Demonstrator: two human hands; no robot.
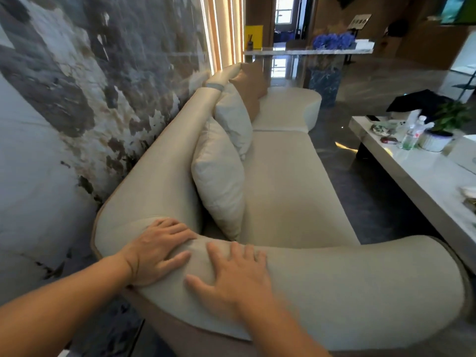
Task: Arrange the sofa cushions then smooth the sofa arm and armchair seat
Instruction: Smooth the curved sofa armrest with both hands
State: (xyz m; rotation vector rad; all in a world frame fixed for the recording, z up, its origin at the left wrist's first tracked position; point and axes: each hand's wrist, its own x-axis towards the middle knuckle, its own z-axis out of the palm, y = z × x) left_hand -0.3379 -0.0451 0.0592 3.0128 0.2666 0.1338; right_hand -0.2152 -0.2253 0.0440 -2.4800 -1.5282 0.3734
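1. Hands first: the left hand (157, 249) lies flat, fingers spread, on the near end of the rounded cream upholstered sofa arm (334, 287), close to where it curves into the backrest; the right hand (231, 274) lies just beside it, palm down with fingers straight. Neither hand grips anything.
2. Palms pressed flat like this suit smoothing the fabric, so the arm-smoothing step looks under way, judged from their placement.
3. Cushions stand leaning along the backrest: 2 white square fabric cushions (219, 176) overlap in a row, and a tan cushion (253, 85) sits at the far end, propped upright, probably so they stay tidy against the back. That part of the task appears done.
4. No armchair is clearly visible, so its seat cannot be judged.
5. To the right, a pale glossy tabletop (417, 173) carries bottles and a potted plant, well apart from the sofa.
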